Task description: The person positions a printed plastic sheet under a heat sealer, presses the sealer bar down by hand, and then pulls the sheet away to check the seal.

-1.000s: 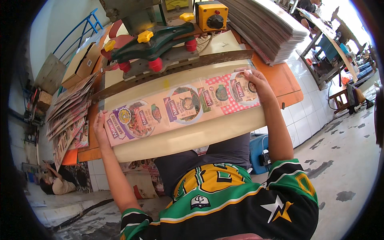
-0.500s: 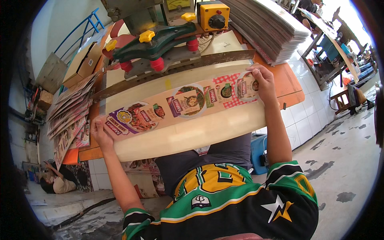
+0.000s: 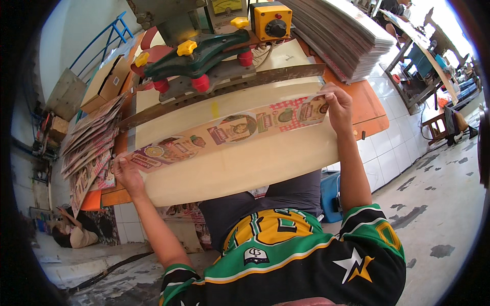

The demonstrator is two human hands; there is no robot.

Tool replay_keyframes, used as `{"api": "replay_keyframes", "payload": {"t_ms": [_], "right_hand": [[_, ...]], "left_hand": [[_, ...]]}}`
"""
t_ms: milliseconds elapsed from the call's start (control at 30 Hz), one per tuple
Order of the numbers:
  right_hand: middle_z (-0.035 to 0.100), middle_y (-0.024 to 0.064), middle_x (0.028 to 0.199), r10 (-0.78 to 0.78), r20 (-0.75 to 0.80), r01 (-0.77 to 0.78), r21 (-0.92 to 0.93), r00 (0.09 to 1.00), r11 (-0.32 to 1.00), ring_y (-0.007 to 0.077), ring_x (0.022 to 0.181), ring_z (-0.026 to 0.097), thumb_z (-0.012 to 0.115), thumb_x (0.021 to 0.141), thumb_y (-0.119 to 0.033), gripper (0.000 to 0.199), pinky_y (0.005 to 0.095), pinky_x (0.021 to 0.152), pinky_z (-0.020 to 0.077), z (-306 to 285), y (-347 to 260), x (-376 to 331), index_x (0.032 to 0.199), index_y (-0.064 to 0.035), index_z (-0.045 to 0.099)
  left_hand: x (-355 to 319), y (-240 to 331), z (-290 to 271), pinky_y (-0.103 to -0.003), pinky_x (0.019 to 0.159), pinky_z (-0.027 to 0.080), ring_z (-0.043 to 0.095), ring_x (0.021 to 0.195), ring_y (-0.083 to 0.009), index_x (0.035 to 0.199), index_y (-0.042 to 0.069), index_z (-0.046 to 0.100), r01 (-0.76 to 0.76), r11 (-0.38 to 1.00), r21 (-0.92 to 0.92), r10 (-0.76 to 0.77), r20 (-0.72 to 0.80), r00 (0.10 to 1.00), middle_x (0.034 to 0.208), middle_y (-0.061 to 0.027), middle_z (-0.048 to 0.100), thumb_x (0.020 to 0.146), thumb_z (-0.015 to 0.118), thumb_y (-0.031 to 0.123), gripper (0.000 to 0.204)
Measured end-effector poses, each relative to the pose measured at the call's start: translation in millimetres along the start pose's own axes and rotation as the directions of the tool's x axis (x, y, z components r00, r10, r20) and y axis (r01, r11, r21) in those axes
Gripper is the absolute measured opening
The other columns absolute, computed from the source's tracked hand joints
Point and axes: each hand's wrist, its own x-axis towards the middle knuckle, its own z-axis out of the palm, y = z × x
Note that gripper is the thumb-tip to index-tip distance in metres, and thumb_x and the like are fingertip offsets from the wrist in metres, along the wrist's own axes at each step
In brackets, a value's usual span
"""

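A long printed strip (image 3: 204, 136) with food pictures and a red checked patch stretches between my two hands. My left hand (image 3: 130, 178) pinches its left end, near the left edge of the cream work surface (image 3: 240, 171). At the far right end, my right hand (image 3: 339, 108) grips the strip between thumb and fingers. The strip is tilted and looks narrower and slightly bowed, held over the cream surface. Beyond it runs a long brown metal bar (image 3: 291, 74), below a dark green machine head (image 3: 214, 51) with yellow knobs and red feet.
A yellow control box (image 3: 270, 21) with a black dial stands behind the machine head. A tall stack of sheets (image 3: 337, 38) is at the back right. Printed pieces (image 3: 92, 148) pile up at left beside a cardboard box (image 3: 104, 84). Another person (image 3: 79, 232) sits at lower left.
The printed strip has tipped, so its face shows narrower and paler. Its near edge has risen away from me. My left hand has shifted slightly left and up; both hands keep their hold.
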Motion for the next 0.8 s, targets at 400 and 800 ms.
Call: {"api": "replay_keyframes", "payload": {"t_ms": [400, 800], "right_hand": [[0.066, -0.0027, 0.084, 0.488, 0.035, -0.462, -0.273, 0.872, 0.844, 0.0049, 0.079, 0.056, 0.071, 0.099, -0.022, 0.029, 0.0237, 0.069, 0.0459, -21, -36, -49, 0.113, 0.0037, 0.070], [0.072, 0.0106, 0.085, 0.401, -0.159, -0.365, -0.776, 0.902, 0.515, 0.0249, 0.079, 0.068, 0.062, 0.101, -0.034, 0.030, 0.0388, 0.074, 0.0497, 19, -36, -20, 0.121, -0.0161, 0.074]], "left_hand": [[-30, 35, 33, -0.024, 0.080, 0.049, 0.062, 0.091, -0.0088, 0.132, -0.001, 0.056, 0.338, 0.883, 0.325, -0.361, 0.009, 0.933, 0.104, -0.0052, 0.071, 0.101, 0.069, 0.016, 0.038], [-8, 38, 65, -0.027, 0.083, 0.049, 0.064, 0.092, -0.0124, 0.144, 0.007, 0.057, 0.267, 0.555, 0.788, -0.437, 0.003, 0.899, 0.111, -0.0093, 0.073, 0.105, 0.056, 0.013, 0.039]]}}
